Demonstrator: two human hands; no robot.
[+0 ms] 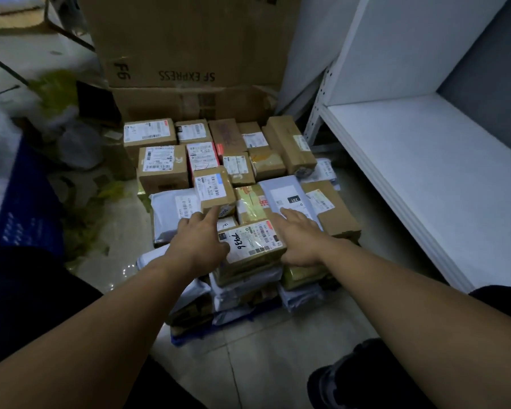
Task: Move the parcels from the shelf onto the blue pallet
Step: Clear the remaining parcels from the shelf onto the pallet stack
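Note:
Several cardboard parcels and grey mailer bags are piled on the blue pallet (189,338), of which only a low front edge shows. A taped parcel with a white label marked 9536 (252,242) lies on top at the near side. My left hand (199,237) rests against its left side, forefinger stretched toward a small brown box (214,188). My right hand (298,236) lies flat at the parcel's right side, fingers straight over a grey mailer bag (286,196). The white shelf (425,172) on the right is bare where visible.
Large SF Express cartons (189,54) stand behind the pile. A blue crate (21,208) and green and white packing litter (65,113) lie at left. My dark shoe (357,376) stands on the tiled floor at lower right.

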